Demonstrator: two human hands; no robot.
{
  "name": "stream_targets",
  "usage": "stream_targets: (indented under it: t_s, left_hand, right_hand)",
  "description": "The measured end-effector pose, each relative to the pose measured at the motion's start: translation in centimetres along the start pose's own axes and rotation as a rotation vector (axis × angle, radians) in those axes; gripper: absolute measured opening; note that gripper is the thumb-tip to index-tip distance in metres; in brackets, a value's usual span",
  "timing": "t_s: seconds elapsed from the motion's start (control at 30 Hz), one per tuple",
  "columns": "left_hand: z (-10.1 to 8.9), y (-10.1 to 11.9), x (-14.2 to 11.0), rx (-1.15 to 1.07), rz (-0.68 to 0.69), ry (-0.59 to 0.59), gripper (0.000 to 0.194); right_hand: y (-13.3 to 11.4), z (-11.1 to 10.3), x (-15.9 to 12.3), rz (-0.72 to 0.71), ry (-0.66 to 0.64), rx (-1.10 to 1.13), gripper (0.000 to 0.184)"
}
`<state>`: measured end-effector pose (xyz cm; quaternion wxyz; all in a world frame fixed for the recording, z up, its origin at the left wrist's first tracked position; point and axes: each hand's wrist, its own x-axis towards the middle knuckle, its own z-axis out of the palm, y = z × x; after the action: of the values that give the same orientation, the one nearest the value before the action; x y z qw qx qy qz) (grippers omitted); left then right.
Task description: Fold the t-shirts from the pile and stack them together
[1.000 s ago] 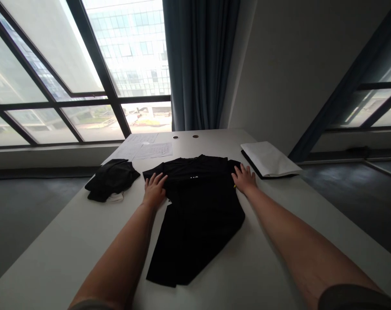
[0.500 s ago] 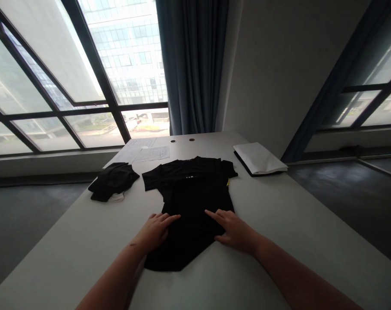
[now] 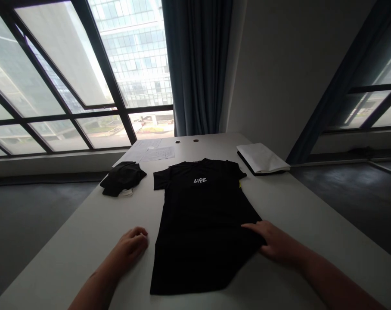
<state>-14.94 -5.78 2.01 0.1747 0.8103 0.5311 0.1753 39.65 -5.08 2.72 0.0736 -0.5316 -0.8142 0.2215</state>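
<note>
Head view: black T-shirt (image 3: 198, 215) on bench (image 3: 131, 224), probably light, floppy, best taken at hem corners; right hand (image 3: 276, 243) pinching its side edge, left hand (image 3: 131, 247) loosely curled beside it.

Daylight through dark-framed windows (image 3: 147, 56); blue curtain (image 3: 198, 69), grey wall (image 3: 279, 64), white desk (image 3: 311, 241), dark grey floor (image 3: 30, 219).

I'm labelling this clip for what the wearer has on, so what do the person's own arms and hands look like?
The left hand and right hand are both bare, with no gloves. No watch, bracelet or cable shows on either forearm, and no sleeve reaches into view. Rings: none that I can make out.
</note>
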Motion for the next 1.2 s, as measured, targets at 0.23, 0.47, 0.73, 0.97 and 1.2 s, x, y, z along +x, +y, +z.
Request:
stream_targets:
  t_s: [0.23,0.47,0.73,0.97,1.2]
  left_hand:
    - [1.9,5.9,-0.3,0.075,0.098,-0.129,0.036]
    - [5.5,6.3,0.3,0.168,0.190,-0.349,0.097]
    - [5.5,3.2,-1.3,0.267,0.151,-0.320,0.100]
    - [3.6,3.7,-3.3,0.222,0.132,-0.349,0.102]
    - [2.2,7.5,5.7,0.179,0.075,-0.146,0.039]
  right_hand:
    - [-2.9,-1.8,-2.0,0.058,-0.151,0.172,0.066]
    - [-3.5,-1.9,-3.4,0.177,-0.281,0.121,0.070]
    - [-6.1,1.1,-4.8,0.065,-0.181,-0.165,0.019]
    - [-7.7,0.0,-5.7,0.100,-0.385,-0.100,0.014]
    - [-8.7,-2.2,1.4,-0.110,-0.270,-0.012,0.022]
